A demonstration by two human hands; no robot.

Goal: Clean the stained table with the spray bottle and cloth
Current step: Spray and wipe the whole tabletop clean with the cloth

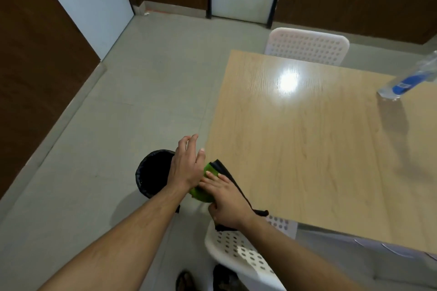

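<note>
The light wood table (319, 149) fills the right half of the view. At its near left corner my right hand (224, 198) grips a black cloth (227, 173) and presses it against the table edge. A green thing (201, 192), partly hidden, lies under both hands at that corner. My left hand (188, 163) is held flat with fingers spread just off the table's edge, above a black bin. The clear spray bottle with a blue label (406, 82) stands at the table's far right, partly cut off by the frame.
A round black-lined bin (151, 172) stands on the grey floor just left of the table corner. One white perforated chair (246, 253) is tucked at the near side, another (307, 45) at the far side. Brown walls and white panels lie beyond.
</note>
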